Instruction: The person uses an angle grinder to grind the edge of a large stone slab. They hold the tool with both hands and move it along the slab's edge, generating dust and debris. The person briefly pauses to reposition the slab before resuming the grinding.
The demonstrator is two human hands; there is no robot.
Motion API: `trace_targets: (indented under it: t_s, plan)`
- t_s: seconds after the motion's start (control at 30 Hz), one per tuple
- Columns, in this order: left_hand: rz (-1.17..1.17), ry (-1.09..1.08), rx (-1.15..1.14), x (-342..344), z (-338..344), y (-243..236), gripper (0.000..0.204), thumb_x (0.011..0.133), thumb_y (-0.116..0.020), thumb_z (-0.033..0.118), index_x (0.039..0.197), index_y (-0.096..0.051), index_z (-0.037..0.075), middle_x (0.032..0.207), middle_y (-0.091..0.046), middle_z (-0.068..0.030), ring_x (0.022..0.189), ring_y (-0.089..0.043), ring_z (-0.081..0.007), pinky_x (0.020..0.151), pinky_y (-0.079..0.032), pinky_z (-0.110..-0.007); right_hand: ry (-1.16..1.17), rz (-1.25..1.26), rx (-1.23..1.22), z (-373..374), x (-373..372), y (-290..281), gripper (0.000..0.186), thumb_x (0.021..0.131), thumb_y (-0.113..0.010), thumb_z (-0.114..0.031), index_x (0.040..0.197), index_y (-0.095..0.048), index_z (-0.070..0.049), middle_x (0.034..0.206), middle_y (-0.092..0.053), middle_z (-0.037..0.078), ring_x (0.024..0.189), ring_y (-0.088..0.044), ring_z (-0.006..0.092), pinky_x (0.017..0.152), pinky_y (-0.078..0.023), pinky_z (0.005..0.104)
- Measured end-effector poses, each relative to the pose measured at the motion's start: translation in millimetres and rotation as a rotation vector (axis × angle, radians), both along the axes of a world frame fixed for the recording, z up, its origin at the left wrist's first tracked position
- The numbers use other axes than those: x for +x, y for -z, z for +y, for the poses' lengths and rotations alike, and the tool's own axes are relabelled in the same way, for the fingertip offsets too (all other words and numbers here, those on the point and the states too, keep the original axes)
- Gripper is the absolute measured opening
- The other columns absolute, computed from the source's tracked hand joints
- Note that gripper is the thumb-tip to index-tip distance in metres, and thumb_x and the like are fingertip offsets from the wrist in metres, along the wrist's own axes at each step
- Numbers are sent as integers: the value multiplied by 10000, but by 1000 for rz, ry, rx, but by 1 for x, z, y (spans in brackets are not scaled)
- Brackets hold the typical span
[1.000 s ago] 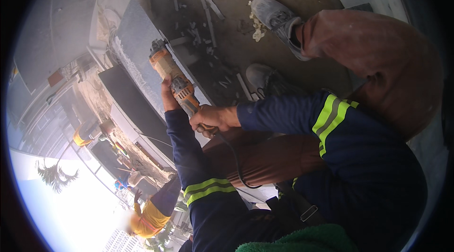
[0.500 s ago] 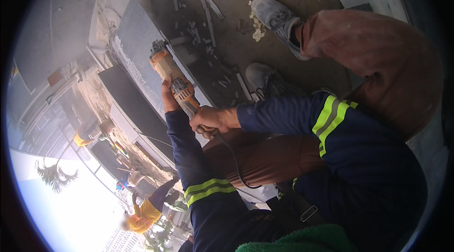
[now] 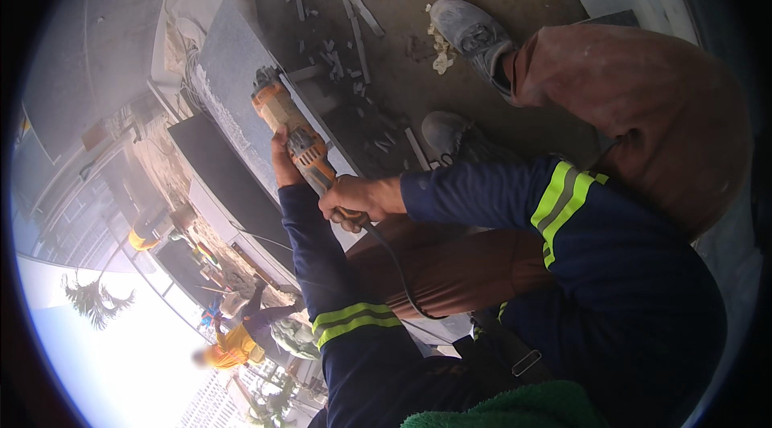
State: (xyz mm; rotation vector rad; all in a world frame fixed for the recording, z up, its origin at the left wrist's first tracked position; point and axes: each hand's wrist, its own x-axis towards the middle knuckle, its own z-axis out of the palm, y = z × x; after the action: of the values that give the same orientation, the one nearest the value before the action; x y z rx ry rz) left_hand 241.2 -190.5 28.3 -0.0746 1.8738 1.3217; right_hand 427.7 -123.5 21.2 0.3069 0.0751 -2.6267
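Both my hands are on a dusty orange-and-grey angle grinder [image 3: 279, 110]. My right hand [image 3: 359, 198] is wrapped round its rear handle, where a dark power cord [image 3: 392, 253] trails out. On the near left side of the tool's body is my left hand [image 3: 281, 155], closed against it, most of its fingers hidden behind it. The grinder's head lies over the long edge of a grey slab [image 3: 233, 46]; I cannot make out its disc. White dust streaks the slab's top.
Cut strips and broken pieces [image 3: 355, 38] litter the floor beside my dusty shoes [image 3: 474, 30]. A dark panel [image 3: 229, 179] lies left of the slab. Beyond it, a co-worker in a yellow top [image 3: 233, 348] bends over, with palm trees and buildings behind.
The grinder and both hands have shifted slightly left and up along the slab's edge. My right knee has dropped a little in view. The co-worker in yellow has moved slightly.
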Motion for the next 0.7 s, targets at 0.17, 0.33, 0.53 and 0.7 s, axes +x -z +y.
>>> trace_targets:
  t_s: [0.17,0.33,0.53,0.7]
  plan:
    - [-71,18,11,-8,18,4,619,907,-672,549,1208,-592,14,954,-683,-132,782,-705,-273,680,-616,-415,6,9,-16,11,-15,13,120,818,-681,-63,772,-570,-46,625,-566,71,451,-574,193,402,-430,348]
    - [-43,-24,-9,-18,26,7,618,904,-677,552,1196,-600,13,955,-688,-135,783,-706,-276,675,-616,-425,-18,24,-22,19,-29,18,122,818,-683,-63,774,-569,-55,636,-570,70,460,-572,186,410,-429,343]
    - [-50,-32,-7,-33,32,17,650,899,-653,618,1174,-625,30,907,-688,-117,738,-703,-272,652,-619,-461,-13,42,4,31,-38,23,119,846,-688,-90,803,-580,-62,657,-570,53,473,-572,179,440,-450,347]
    - [10,-15,-40,-36,31,24,661,903,-632,642,1165,-635,35,897,-688,-112,732,-703,-273,648,-621,-482,-44,35,6,33,-39,28,118,861,-688,-100,817,-584,-67,662,-568,43,478,-569,174,456,-463,349]
